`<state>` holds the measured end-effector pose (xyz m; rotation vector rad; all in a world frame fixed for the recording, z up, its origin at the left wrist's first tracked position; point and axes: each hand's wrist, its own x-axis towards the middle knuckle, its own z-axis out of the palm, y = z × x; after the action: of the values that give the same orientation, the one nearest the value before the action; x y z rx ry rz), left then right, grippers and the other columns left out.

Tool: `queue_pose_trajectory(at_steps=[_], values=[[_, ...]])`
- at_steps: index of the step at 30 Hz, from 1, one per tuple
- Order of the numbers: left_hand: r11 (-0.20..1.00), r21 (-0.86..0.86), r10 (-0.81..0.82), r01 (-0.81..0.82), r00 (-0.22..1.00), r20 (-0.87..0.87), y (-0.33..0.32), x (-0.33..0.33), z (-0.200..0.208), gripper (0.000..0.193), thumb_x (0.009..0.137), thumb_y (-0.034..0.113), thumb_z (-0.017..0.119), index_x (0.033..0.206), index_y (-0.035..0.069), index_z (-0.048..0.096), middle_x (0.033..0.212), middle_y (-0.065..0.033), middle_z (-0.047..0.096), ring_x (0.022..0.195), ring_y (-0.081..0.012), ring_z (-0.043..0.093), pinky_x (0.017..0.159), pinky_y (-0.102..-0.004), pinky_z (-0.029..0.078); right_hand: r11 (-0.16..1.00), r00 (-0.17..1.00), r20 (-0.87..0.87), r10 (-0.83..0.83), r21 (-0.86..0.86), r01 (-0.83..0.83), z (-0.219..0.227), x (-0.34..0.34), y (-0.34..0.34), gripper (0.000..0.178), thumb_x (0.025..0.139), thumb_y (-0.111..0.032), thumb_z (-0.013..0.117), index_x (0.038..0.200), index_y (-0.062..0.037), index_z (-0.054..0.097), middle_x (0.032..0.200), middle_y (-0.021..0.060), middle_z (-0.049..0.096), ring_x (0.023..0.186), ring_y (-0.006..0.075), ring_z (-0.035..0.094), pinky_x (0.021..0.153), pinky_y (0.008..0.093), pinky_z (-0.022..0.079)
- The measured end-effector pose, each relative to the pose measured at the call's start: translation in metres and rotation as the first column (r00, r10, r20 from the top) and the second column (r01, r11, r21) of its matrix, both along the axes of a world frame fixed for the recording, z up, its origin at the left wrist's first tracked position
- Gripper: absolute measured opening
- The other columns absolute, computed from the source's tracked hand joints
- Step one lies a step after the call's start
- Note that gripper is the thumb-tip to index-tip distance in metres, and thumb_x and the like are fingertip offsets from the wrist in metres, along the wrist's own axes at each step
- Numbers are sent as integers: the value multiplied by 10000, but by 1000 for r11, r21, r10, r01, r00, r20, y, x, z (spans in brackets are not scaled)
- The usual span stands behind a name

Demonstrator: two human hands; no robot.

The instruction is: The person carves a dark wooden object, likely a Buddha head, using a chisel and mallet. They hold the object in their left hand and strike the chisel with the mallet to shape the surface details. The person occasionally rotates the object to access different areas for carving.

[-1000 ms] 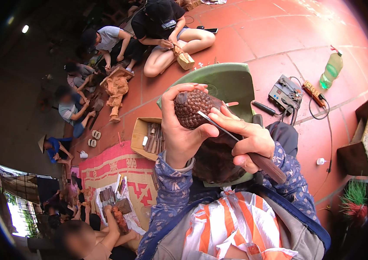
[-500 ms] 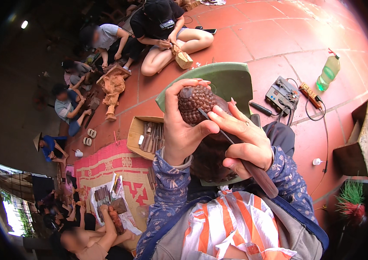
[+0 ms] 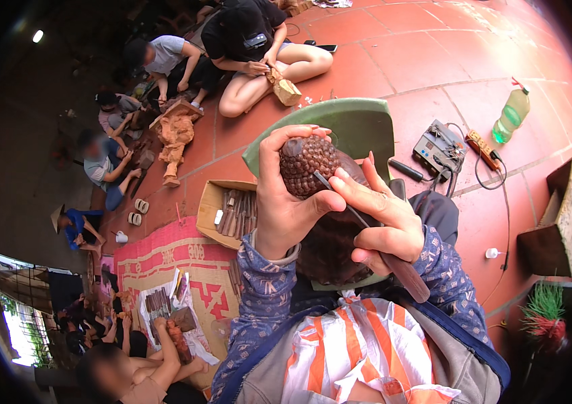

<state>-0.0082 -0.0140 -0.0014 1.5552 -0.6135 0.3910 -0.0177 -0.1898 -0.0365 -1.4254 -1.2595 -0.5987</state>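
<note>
A dark brown wood carving (image 3: 309, 161), its rounded top covered in rows of small beads, stands in front of me. My left hand (image 3: 282, 209) wraps round its left side, with the thumb stretched across toward the blade. In my right hand (image 3: 390, 225) is a carving chisel (image 3: 406, 275), its thin metal shaft running under the fingers and its wooden handle slanting down to the right. The chisel's tip rests at the beaded surface, close to my left thumb. My hands hide part of the carving's middle; its dark lower body (image 3: 329, 252) shows between my forearms.
Behind the carving is a green plastic basin (image 3: 366, 124). A cardboard box of chisels (image 3: 208, 225) lies to the left, by a patterned mat (image 3: 158, 252). At right are a grey control box (image 3: 437, 148), power strip (image 3: 481, 145) and bottle (image 3: 511, 114). Several people carve nearby.
The chisel's tip has shifted slightly right and down along the beads, and my right hand has turned a little with it. My left hand keeps its grip on the carving.
</note>
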Motion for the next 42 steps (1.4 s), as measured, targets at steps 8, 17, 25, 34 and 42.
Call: queue_pose_trajectory(at_steps=[8,17,25,34,42], values=[[999,-27,-36,35,998,-44,2,-1,0,876,660,442,813,1285,21,366,1237,-139,525,1133,-193,537,970,-320,449,989,989,85,-120,-73,127,5,-6,1,286,671,-156,751,686,-36,491,1304,356,487,1265,471,465,1063,633,252],[1000,21,-9,9,999,-34,3,0,1,875,685,480,781,1291,10,358,1231,-134,528,1132,-193,533,967,-319,447,976,975,121,-188,-92,199,6,-5,5,295,698,-156,747,675,-31,480,1289,354,501,1254,451,487,1068,625,262],[998,24,-54,55,998,-16,6,3,-1,881,685,499,770,1296,12,363,1246,-142,513,1140,-193,527,964,-316,446,969,972,118,-203,-116,217,10,-13,6,307,706,-147,747,681,-13,473,1287,387,475,1253,487,469,1089,628,211],[997,54,-50,49,999,17,9,4,-3,865,694,494,774,1299,18,377,1236,-141,515,1135,-205,528,959,-323,438,956,962,139,-235,-146,254,10,-16,7,297,709,-134,747,703,-13,476,1285,375,486,1252,481,473,1105,604,204],[998,65,-26,25,1000,10,8,3,-2,864,698,521,755,1293,21,379,1221,-136,520,1116,-206,529,952,-327,432,948,954,131,-268,-138,285,8,-19,11,283,706,-131,743,679,-11,488,1286,378,482,1263,477,464,1111,597,196]])
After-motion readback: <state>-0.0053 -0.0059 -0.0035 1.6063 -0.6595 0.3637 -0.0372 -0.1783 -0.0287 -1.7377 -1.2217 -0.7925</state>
